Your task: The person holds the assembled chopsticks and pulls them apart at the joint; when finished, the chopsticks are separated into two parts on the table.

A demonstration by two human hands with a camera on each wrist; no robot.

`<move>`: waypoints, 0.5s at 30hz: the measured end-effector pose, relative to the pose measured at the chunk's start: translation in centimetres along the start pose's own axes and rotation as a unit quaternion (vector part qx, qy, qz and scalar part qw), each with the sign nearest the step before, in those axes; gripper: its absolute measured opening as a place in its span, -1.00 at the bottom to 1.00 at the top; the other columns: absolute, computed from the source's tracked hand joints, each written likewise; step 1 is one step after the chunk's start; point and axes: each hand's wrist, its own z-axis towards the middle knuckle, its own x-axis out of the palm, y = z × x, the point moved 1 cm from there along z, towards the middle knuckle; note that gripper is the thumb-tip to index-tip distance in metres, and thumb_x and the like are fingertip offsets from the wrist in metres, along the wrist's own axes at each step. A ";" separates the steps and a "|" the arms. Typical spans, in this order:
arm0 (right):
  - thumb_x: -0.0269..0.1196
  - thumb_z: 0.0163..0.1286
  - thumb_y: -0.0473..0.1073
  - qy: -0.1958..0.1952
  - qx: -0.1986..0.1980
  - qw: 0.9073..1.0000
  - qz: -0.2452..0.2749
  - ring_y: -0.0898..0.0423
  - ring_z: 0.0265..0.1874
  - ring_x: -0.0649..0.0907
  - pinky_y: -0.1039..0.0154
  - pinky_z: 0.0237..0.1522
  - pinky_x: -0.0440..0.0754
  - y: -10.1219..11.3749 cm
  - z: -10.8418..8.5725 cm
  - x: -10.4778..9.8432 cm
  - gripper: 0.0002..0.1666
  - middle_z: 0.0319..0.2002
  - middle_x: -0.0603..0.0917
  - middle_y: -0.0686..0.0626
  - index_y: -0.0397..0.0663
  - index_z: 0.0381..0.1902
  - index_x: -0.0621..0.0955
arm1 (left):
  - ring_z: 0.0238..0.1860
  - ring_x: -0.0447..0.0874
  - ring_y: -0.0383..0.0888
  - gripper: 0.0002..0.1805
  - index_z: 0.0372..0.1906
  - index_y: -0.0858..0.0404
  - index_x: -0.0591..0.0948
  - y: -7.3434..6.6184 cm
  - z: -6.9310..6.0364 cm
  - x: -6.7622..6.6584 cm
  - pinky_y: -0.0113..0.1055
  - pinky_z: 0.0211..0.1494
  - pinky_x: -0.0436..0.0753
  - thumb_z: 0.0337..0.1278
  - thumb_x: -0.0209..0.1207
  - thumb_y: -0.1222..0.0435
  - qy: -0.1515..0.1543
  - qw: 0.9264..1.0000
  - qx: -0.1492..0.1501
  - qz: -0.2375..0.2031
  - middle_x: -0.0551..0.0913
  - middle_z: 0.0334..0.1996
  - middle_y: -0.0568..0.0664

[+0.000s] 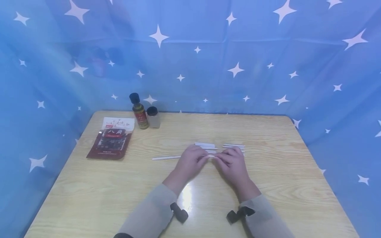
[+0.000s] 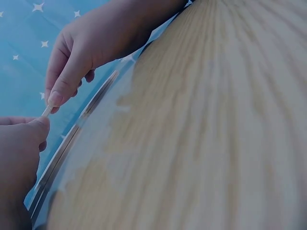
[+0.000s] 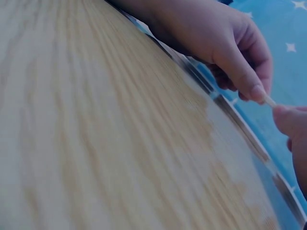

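Observation:
Both hands meet near the middle of the table. Between thumb and fingers, my left hand [image 1: 190, 162] pinches a thin white stick [image 1: 211, 156], and my right hand [image 1: 235, 167] pinches the same stick close by. Only a short pale length shows between the fingertips, also in the left wrist view, where the stick [image 2: 47, 111] is tilted. A longer white stick [image 1: 166, 158] extends left from behind the left hand; whether it is the held one I cannot tell. Just beyond the hands lie two groups of short white sticks, a left group [image 1: 205, 145] and a right group [image 1: 233, 145], partly hidden by the fingers.
At the back left of the wooden table [image 1: 89, 191] stand a dark-capped bottle [image 1: 141, 116] and a small black-lidded jar [image 1: 154, 119]. A dark red spice packet [image 1: 110, 145] lies before them, overlapping a white packet [image 1: 126, 123]. A blue star-patterned curtain [image 1: 190, 62] hangs behind.

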 end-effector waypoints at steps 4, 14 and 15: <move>0.60 0.24 -0.15 0.003 0.006 1.000 -0.004 0.00 -0.05 0.54 0.00 0.16 0.37 -0.8 -0.4 -0.8 -0.83 -0.23 0.77 0.10 0.12 -0.20 0.88 | -0.07 0.70 -0.28 -0.93 -0.16 0.01 0.82 -0.3 0.6 0.9 -0.17 0.38 0.49 0.39 0.40 0.14 -0.010 0.999 0.023 0.021 0.80 -0.19 -0.25; 0.58 0.22 -0.21 -0.001 -0.011 1.000 -0.012 -0.07 -0.05 0.56 0.01 0.15 0.37 -2.4 -1.0 -2.0 -0.84 -0.24 0.80 0.05 0.03 -0.22 0.87 | -0.04 0.70 -0.26 -0.84 -0.14 -0.08 0.82 -1.4 1.4 1.8 -0.08 0.29 0.52 0.45 0.33 -0.01 -0.010 0.995 0.041 0.088 0.82 -0.17 -0.31; 0.58 0.21 -0.23 -0.004 -0.013 1.000 -0.010 -0.08 -0.06 0.56 0.00 0.14 0.37 -2.4 -0.9 -2.0 -0.84 -0.24 0.80 0.04 0.02 -0.23 0.88 | -0.03 0.69 -0.26 -0.84 -0.13 -0.08 0.82 -1.5 1.4 1.8 -0.08 0.30 0.52 0.45 0.32 -0.01 -0.009 0.995 0.041 0.091 0.82 -0.17 -0.32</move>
